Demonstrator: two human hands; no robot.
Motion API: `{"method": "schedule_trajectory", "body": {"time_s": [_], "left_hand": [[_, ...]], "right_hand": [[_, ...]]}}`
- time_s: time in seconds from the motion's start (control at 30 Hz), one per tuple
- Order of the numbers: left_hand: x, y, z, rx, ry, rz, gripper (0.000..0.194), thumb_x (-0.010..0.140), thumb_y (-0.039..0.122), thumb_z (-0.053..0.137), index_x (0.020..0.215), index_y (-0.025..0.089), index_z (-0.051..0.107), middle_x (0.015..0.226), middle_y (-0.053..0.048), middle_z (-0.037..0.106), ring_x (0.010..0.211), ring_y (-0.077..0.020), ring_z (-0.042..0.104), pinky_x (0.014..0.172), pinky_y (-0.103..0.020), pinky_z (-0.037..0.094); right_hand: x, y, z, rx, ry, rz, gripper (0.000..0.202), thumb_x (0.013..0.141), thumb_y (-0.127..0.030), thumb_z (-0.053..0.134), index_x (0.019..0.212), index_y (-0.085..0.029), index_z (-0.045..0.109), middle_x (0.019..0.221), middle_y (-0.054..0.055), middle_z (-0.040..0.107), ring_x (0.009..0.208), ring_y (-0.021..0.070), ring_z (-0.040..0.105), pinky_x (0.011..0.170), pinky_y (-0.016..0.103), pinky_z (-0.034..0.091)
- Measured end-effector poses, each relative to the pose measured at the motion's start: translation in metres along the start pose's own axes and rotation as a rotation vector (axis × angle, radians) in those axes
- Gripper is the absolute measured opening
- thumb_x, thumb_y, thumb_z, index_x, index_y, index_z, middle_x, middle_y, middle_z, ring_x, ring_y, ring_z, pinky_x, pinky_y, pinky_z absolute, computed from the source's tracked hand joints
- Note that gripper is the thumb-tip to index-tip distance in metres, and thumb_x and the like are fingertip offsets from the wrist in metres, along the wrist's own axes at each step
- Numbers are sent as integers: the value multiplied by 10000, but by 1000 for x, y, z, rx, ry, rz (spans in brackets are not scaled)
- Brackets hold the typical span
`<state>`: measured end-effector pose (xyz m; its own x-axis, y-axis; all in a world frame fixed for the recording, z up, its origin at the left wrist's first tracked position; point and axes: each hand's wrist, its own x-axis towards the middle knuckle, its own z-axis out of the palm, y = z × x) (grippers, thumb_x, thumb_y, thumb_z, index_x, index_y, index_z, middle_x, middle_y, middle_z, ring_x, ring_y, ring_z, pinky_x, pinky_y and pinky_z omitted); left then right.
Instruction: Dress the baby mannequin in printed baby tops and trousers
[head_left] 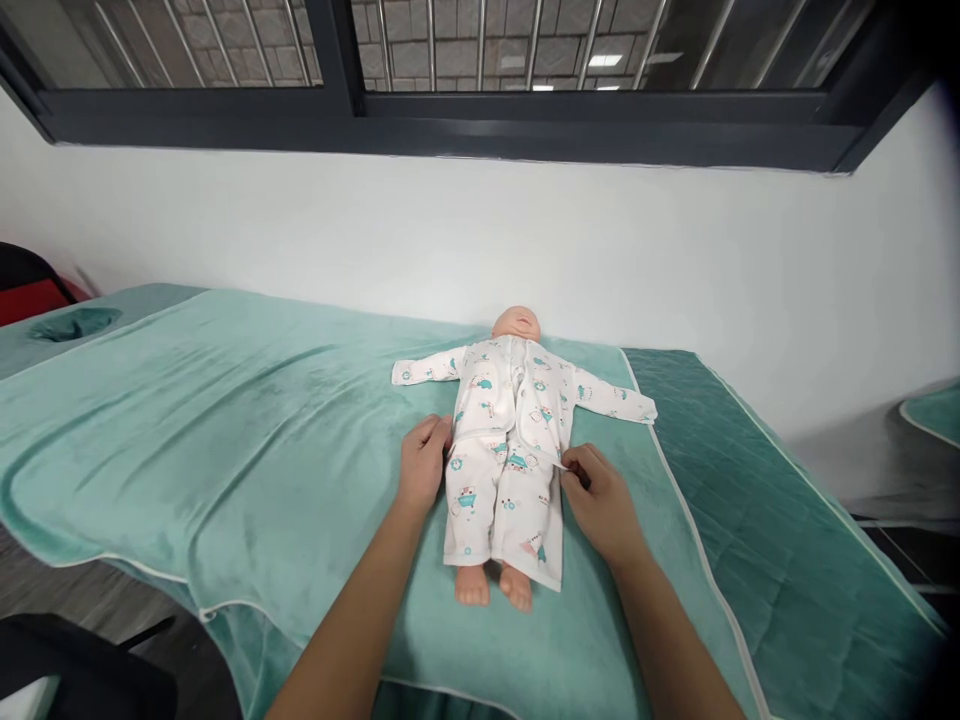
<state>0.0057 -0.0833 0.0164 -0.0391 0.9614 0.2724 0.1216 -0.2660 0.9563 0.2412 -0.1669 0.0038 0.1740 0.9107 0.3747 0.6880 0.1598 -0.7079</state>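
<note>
Your right hand [606, 502] pinches the patterned shirt's [484, 385] hem | your left hand [421, 465] at its opposite side, grip unclear | doll [516, 323] lying face-up on green blanket [300, 450]

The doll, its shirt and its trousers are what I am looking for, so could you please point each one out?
Doll [517, 322]: head view, on its head.
Shirt [486, 388]: head view, on the front panel at picture left.
Trousers [521, 505]: head view, on the leg at picture right.
</note>
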Motion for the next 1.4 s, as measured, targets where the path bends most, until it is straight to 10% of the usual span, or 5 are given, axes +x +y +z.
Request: {"method": "schedule_trajectory", "body": {"time_s": [0.53, 0.87, 1.1, 1.4], "left_hand": [[4, -7, 5, 17, 57, -110, 441, 859, 477, 521, 575, 206, 320, 560, 50, 270, 561, -104, 272, 524, -260, 227], [9, -9, 7, 86, 95, -61, 448, 855, 481, 503, 558, 209, 307, 546, 46, 273, 560, -108, 278, 523, -259, 227], [9, -12, 6, 147, 84, -34, 451, 882, 487, 469, 565, 206, 315, 556, 47, 285, 571, -109, 288, 534, -255, 232], [11, -13, 6, 162, 83, -31, 450, 874, 485, 469, 561, 206, 306, 564, 44, 257, 588, -111, 263, 541, -263, 205]], "right_hand": [[-2, -4, -5, 163, 125, -104, 150, 831, -123, 464, 902, -221, 552, 910, 22, 562, 849, 182, 531, 771, 324, 442], [-82, -63, 2, 232, -15, -167, 127, 925, -179, 523, 1017, -255, 568, 1038, 54, 601, 1003, 219, 563, 842, 367, 470], [-79, -127, 13, -238, -281, -171, 222, 860, -76, 501, 993, -233, 585, 1028, 67, 630, 991, 282, 547, 805, 428, 412], [-69, -119, 35, -409, -233, -239, 197, 849, -24, 485, 822, -212, 540, 849, 38, 623, 860, 243, 529, 755, 377, 341]]}}
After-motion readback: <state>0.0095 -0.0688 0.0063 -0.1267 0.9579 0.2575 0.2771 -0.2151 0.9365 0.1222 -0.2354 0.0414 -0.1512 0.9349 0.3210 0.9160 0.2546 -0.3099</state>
